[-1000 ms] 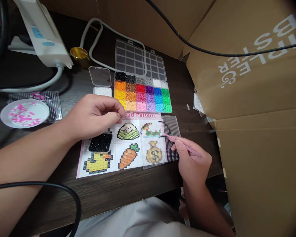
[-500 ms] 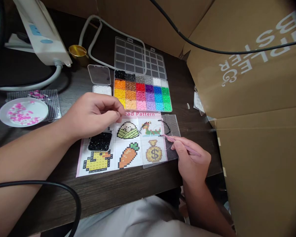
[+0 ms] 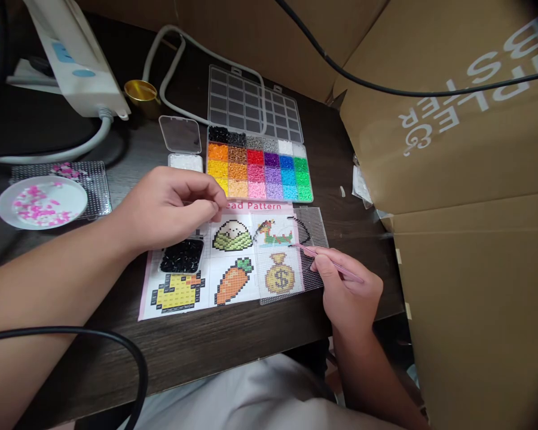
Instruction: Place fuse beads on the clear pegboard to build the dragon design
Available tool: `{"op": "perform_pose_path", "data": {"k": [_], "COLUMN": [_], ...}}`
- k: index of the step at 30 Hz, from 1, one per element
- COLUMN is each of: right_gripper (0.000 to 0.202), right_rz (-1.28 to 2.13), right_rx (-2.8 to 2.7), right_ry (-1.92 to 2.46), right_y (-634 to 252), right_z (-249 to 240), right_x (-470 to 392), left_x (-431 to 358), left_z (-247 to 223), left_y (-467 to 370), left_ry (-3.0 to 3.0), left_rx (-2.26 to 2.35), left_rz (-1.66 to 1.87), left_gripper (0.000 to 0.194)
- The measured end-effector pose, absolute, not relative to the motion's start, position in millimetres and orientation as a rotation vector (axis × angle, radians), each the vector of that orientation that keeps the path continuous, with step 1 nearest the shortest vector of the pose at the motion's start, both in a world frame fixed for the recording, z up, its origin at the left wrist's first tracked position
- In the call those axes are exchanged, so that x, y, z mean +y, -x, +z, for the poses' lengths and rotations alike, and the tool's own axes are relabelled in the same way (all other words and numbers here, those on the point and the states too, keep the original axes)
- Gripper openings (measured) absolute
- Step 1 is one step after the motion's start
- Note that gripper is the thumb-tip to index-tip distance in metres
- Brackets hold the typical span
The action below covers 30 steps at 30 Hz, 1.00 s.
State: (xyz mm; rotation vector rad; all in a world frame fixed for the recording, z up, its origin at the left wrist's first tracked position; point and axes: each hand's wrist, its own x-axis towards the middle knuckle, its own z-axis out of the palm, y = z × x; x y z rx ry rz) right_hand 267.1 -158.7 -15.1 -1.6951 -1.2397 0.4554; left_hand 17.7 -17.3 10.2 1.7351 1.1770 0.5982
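Observation:
My right hand [image 3: 350, 286] grips pink tweezers [image 3: 336, 264], their tips over a clear pegboard [image 3: 314, 230] that lies partly on the printed pattern sheet [image 3: 235, 306]. A curved row of black beads [image 3: 302, 229] stands on the pegboard. Curled fingers and thumb of my left hand [image 3: 179, 206] hang above the sheet's top left; whether they hold anything is hidden. Just below that hand is a small clear box of black beads [image 3: 182, 257]. The open sorting box of coloured beads [image 3: 273, 160] lies behind the sheet.
At left, a white dish [image 3: 78, 206] of pink and white beads rests on another pegboard [image 3: 100, 179]. A gold cup [image 3: 142, 98], a white power strip [image 3: 85, 89] and cables are farther back. Cardboard [image 3: 466, 269] walls the right side. A black cable [image 3: 94, 332] crosses the lower left.

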Motion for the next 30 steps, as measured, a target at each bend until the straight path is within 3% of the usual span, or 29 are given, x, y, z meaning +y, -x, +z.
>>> {"op": "perform_pose_path", "data": {"k": [12,30], "right_gripper": [0.016,0.014], "right_rz": [0.462,0.443], "right_rx": [-1.273,-1.121], "right_ry": [1.67,1.481], "right_y": [-269,-270], "right_z": [-17,-27], "right_x": [-159,-159], "left_x": [-15,-16], "left_z": [-2,6], "left_y": [-18,-19], "left_ry": [-1.707,-1.67], "left_rx": [1.145,1.207], "left_rz": [0.761,0.657], "left_gripper": [0.016,0.013]}}
